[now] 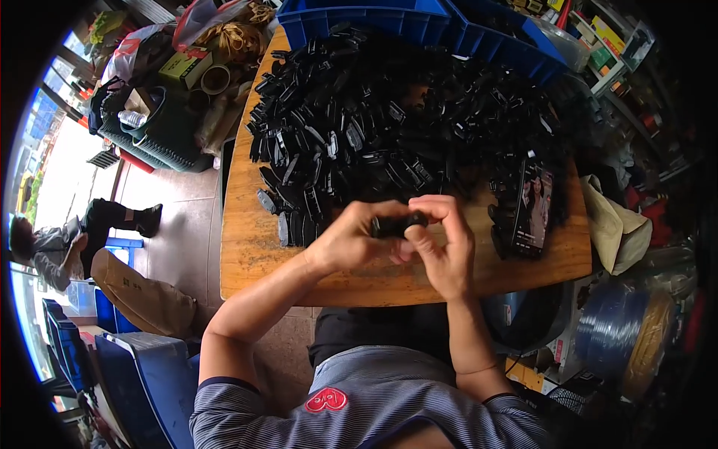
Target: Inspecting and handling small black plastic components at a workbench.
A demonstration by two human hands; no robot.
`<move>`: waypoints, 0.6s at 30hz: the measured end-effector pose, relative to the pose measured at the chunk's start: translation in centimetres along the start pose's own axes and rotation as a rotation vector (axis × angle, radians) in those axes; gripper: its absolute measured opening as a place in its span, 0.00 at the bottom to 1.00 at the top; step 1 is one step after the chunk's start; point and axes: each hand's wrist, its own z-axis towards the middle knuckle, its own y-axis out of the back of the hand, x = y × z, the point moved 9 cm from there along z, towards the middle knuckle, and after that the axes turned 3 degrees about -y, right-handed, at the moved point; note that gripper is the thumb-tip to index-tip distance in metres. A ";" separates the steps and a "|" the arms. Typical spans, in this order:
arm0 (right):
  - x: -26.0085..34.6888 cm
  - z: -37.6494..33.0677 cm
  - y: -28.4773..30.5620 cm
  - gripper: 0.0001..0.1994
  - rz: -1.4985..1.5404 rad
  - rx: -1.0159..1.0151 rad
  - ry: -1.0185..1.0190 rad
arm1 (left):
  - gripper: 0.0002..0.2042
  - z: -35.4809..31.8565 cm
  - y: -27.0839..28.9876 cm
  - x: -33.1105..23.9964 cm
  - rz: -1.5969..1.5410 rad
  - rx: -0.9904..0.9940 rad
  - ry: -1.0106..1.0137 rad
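I have both hands over the front part of the wooden tabletop (254,258), and they meet at one small black part (390,227). The left hand (351,233) is closed around the left end of this part, with its fingers curled over it. The right hand (447,247) holds the other end, where the thumb and the bent forefinger press from two sides. So both hands are clamped on the same part, and it is held up before the body, apart from the heap. The fingers cover much of it, therefore I cannot tell its full shape, nor whether it is one piece or two pieces joined.

About how far the work is, I must judge with caution. Only this one part is in handling now. Behind it a big heap of black parts (359,127) covers most of the tabletop, so I think that much can be left. However, I cannot tell which of these are finished and which are waiting. At the left front of the heap some parts stand closely side by side; this may be a small order, but I am not sure.

Behind the heap are a blue bin (366,21) and a second blue bin (505,49). A phone (532,211) with lit screen is at the right, just beside the heap.
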 end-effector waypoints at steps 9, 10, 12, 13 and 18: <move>-6.3 2.9 3.6 0.16 -0.641 0.087 -0.034 | 0.17 -0.9 -1.0 -1.6 0.872 0.208 -0.292; -6.0 2.7 3.7 0.16 -0.643 0.084 -0.033 | 0.17 -1.2 -1.0 -0.4 1.047 0.169 -0.256; -7.8 1.7 4.5 0.14 -0.386 0.061 -0.369 | 0.16 -1.2 -0.9 0.6 1.220 0.130 -0.225; -7.5 1.1 4.7 0.14 -0.390 0.055 -0.370 | 0.16 -1.1 -1.0 0.2 1.200 0.111 -0.265; -2.7 -2.2 1.8 0.13 0.828 0.058 -0.345 | 0.17 -0.8 -0.9 -2.6 0.917 -0.034 -0.396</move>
